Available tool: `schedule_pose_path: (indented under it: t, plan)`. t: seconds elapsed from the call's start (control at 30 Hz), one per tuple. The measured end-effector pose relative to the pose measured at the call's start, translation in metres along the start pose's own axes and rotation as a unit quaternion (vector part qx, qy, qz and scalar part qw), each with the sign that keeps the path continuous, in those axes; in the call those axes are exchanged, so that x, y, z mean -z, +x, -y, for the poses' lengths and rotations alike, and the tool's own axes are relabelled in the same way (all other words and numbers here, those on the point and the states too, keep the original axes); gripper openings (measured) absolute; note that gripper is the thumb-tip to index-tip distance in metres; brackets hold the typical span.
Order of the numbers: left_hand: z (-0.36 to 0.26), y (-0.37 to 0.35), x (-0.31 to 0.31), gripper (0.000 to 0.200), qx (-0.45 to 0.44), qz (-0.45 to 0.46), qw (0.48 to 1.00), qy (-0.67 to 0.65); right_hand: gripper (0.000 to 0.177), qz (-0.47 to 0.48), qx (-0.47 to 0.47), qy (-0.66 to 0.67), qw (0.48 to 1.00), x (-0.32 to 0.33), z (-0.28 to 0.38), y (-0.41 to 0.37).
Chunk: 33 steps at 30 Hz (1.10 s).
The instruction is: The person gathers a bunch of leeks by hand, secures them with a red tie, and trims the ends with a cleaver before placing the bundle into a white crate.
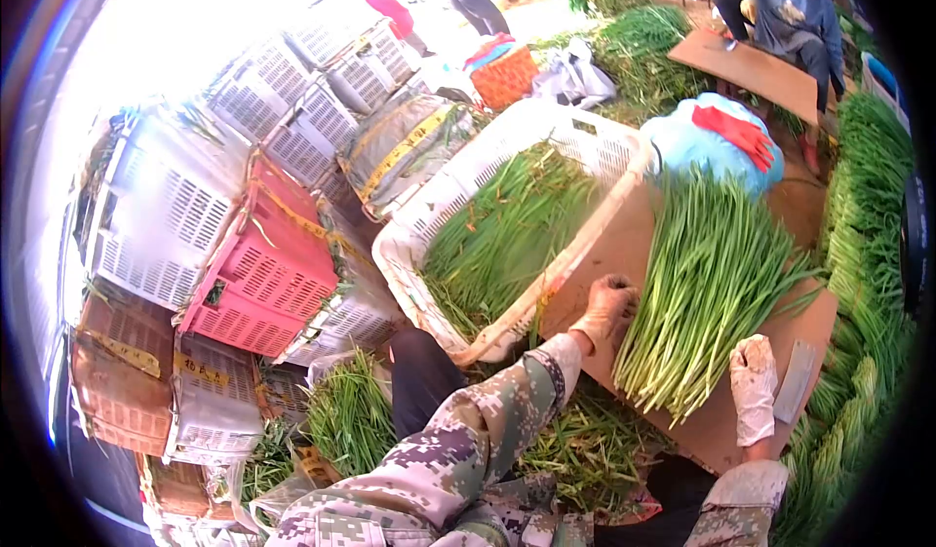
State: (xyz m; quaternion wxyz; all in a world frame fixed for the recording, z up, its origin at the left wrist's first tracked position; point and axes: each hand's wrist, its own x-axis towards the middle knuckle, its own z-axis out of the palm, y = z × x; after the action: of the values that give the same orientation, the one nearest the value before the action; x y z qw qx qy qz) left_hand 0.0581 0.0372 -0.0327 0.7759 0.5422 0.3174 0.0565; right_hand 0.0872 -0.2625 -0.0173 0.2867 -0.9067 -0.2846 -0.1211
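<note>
- Board, brown and flat, serves as the work surface outdoors in bright daylight.
- A bundle of green chives lies fanned across it, cut ends toward the person.
- The left hand, in a soiled glove, rests at the board's edge against the bundle's side. Its fingers are curled, but I cannot tell whether they grip.
- The right hand, in a white glove, lies on the board just beside the cut ends, fingers straight and together, holding nothing.
- A cleaver lies near that hand.
- A white crate of greens adjoins the board.
- A pink crate sits among stacked crates.
- Another person sits beyond.
</note>
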Motion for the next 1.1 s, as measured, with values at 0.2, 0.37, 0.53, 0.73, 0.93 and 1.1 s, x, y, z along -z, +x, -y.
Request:
schedule_pose_path:
  t: [0.2, 0.37, 0.53, 0.73, 0.93, 1.1]
  plan:
    - [0.009, -0.001, -0.001, 0.013, 0.004, 0.068, 0.997, -0.033, 0.010, 0.013, -0.128, 0.192, 0.973, 0.004, 0.013, -0.001]
    - [0.012, -0.001, -0.006, 0.018, -0.012, 0.028, 0.999, 0.033, 0.011, -0.029, -0.138, 0.199, 0.970, -0.016, -0.002, -0.003]
    - [0.034, 0.012, -0.004, 0.022, -0.185, -0.033, 0.956, 0.226, 0.010, -0.046, -0.125, 0.206, 0.969, -0.023, 0.000, -0.002]
    - [0.040, 0.011, -0.004, 0.016, -0.233, -0.039, 0.946, 0.224, 0.007, -0.055, -0.148, 0.272, 0.949, -0.033, 0.005, -0.002]
    - [0.046, 0.013, -0.006, 0.013, -0.214, -0.027, 0.961, 0.171, 0.018, -0.098, -0.253, 0.530, 0.803, -0.076, -0.028, -0.009]
    - [0.036, -0.004, -0.008, 0.016, -0.119, -0.024, 0.983, 0.136, 0.004, -0.081, -0.225, 0.422, 0.875, -0.061, -0.019, -0.013]
